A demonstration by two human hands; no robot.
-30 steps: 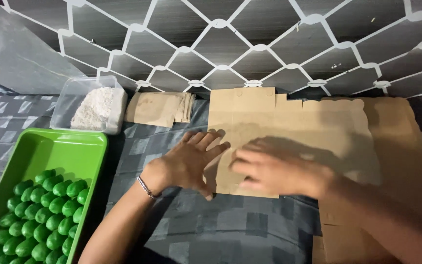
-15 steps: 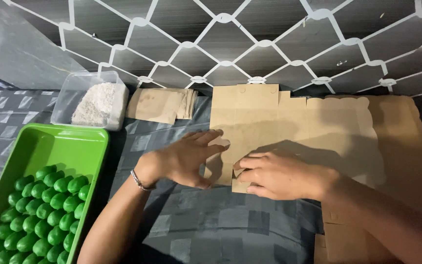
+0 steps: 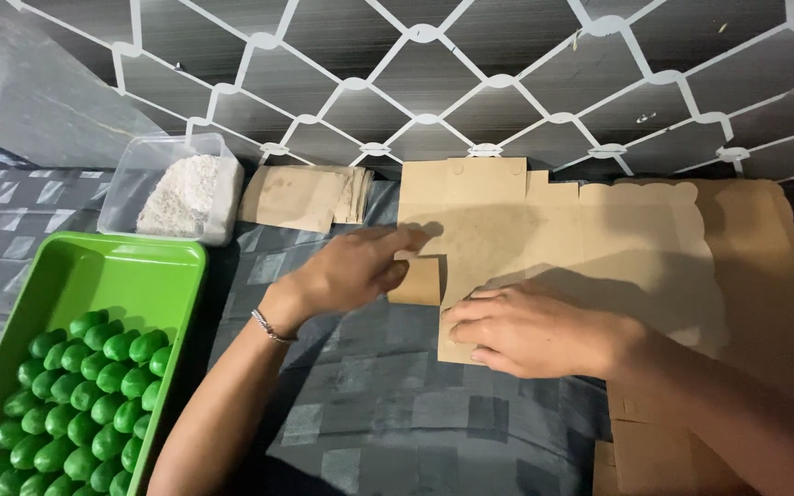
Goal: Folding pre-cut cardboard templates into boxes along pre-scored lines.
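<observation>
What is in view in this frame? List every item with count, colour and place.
flat cardboard box blank: one, brown, centre, under both hands
folded cardboard pieces: small stack, brown, left of the blank
cardboard sheets: several, brown, right side
plastic tub: one, clear, holding white powder, upper left
tray: one, green, lower left
oval pieces: many, green, in rows in the tray
cloth: grey checked, covering the surface
wall: dark with white lattice
left hand: bracelet on wrist, lifting a side flap
right hand: pressing the blank flat
</observation>
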